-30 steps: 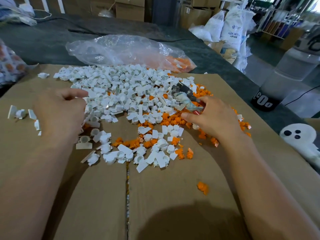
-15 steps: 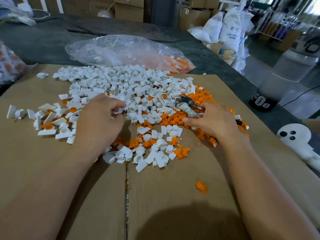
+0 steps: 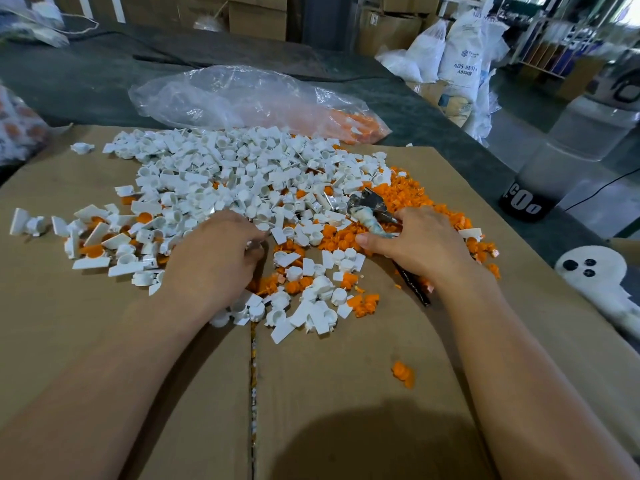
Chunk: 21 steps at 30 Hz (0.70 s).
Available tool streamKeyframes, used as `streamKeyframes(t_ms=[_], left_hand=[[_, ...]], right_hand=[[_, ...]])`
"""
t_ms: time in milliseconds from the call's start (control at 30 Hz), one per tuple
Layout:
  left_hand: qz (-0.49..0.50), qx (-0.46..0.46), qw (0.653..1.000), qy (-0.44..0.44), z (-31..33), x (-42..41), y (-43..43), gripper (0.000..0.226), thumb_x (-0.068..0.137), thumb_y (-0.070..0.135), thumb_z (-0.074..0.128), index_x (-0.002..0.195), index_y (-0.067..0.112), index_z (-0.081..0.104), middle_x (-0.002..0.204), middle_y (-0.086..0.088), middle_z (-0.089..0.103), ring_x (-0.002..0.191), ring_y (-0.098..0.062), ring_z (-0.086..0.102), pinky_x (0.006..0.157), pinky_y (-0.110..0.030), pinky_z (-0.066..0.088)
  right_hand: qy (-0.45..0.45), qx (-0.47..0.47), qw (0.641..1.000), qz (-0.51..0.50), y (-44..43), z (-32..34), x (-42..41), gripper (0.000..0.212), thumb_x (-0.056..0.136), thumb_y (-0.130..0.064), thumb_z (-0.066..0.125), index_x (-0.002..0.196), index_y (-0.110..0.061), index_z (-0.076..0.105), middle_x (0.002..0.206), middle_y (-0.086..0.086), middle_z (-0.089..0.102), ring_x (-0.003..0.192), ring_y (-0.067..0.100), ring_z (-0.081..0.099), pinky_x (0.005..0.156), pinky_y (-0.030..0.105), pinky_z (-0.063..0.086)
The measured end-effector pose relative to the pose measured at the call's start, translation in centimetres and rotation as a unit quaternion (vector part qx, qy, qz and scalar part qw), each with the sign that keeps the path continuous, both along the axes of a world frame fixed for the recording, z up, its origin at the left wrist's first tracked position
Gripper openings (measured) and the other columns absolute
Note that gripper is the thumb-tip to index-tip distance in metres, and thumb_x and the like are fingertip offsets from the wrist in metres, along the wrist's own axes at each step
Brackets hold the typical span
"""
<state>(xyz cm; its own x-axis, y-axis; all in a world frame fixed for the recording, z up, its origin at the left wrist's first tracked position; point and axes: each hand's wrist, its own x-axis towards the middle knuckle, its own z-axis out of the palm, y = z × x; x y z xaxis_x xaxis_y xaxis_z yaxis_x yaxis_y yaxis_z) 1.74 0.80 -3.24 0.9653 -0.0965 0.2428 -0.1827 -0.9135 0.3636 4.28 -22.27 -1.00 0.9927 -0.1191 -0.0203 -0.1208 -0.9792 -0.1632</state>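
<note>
Gripping the cutters [image 3: 369,216] in my right hand [image 3: 420,245], I am pointing their jaws toward 11 o'clock over the orange bits [image 3: 408,197]. My left hand [image 3: 214,261] is curling its fingers [image 3: 242,225] into the white parts [image 3: 221,174] at the cutters' 9 o'clock; I cannot tell whether that grip is holding a piece. Everything is lying on cardboard [image 3: 346,393], with a bag [image 3: 242,95] sitting at 12 o'clock.

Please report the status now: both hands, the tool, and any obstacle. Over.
Left hand curled into the white parts, hold unclear. Right hand grips the taped cutters among orange pieces. Both kinds lie thick round the hands on the cardboard.
</note>
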Motion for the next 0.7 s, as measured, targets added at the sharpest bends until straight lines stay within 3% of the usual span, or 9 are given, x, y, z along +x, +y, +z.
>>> streamKeyframes(t_ms=[167,267,367,467,567,700], left_hand=[[0.018,-0.049,0.998,-0.025,0.2,-0.2,-0.2,0.029,0.088,0.018,0.060,0.116,0.021,0.064,0.112,-0.004,0.060,0.103,-0.022,0.054,0.081,-0.033,0.043],[0.030,-0.140,0.988,-0.057,0.5,-0.4,-0.2,0.035,0.083,0.009,0.063,0.118,0.017,0.063,0.105,-0.003,0.062,0.090,-0.013,0.053,0.075,-0.022,0.037],[0.041,-0.252,0.966,-0.034,1.0,-0.6,-0.3,0.032,0.081,0.017,0.069,0.112,0.023,0.065,0.095,0.006,0.061,0.079,-0.004,0.056,0.065,-0.011,0.036],[0.029,-0.339,0.940,-0.002,1.3,-0.9,-0.5,0.008,0.078,0.026,0.072,0.086,0.028,0.068,0.079,0.009,0.064,0.063,0.002,0.060,0.052,-0.005,0.040],[0.010,-0.425,0.905,0.016,1.6,-1.2,-1.0,0.006,0.079,0.023,0.070,0.077,0.020,0.066,0.064,0.003,0.066,0.050,-0.001,0.063,0.044,-0.008,0.043],[-0.009,-0.475,0.878,0.054,1.8,-1.4,-1.1,0.004,0.081,0.022,0.065,0.080,0.018,0.065,0.063,-0.003,0.069,0.050,-0.012,0.066,0.045,-0.020,0.053]], right_hand=[[-0.009,0.000,1.000,0.005,-0.2,0.1,0.0,0.079,0.075,-0.070,0.050,0.129,-0.013,0.045,0.132,0.011,0.044,0.122,0.028,0.040,0.091,0.040,0.038],[-0.113,0.058,0.991,0.030,0.0,0.4,-0.1,0.056,0.080,-0.058,0.055,0.118,-0.016,0.056,0.120,0.006,0.051,0.112,0.022,0.046,0.081,0.032,0.037],[-0.189,0.142,0.967,0.100,0.7,1.0,-0.6,0.028,0.087,-0.038,0.059,0.107,-0.019,0.065,0.106,-0.001,0.058,0.099,0.013,0.052,0.077,0.024,0.036],[-0.150,0.122,0.967,0.165,1.8,0.6,-1.0,0.015,0.088,-0.029,0.059,0.097,-0.021,0.068,0.090,-0.006,0.054,0.084,0.009,0.050,0.069,0.021,0.034],[-0.105,0.084,0.972,0.195,2.5,0.2,-1.1,0.014,0.088,-0.029,0.059,0.093,-0.020,0.068,0.079,-0.012,0.046,0.080,0.007,0.047,0.061,0.017,0.032],[-0.082,0.041,0.975,0.201,3.0,0.1,-1.2,0.018,0.087,-0.035,0.058,0.095,-0.022,0.068,0.081,-0.009,0.046,0.082,0.008,0.043,0.077,0.027,0.035]])
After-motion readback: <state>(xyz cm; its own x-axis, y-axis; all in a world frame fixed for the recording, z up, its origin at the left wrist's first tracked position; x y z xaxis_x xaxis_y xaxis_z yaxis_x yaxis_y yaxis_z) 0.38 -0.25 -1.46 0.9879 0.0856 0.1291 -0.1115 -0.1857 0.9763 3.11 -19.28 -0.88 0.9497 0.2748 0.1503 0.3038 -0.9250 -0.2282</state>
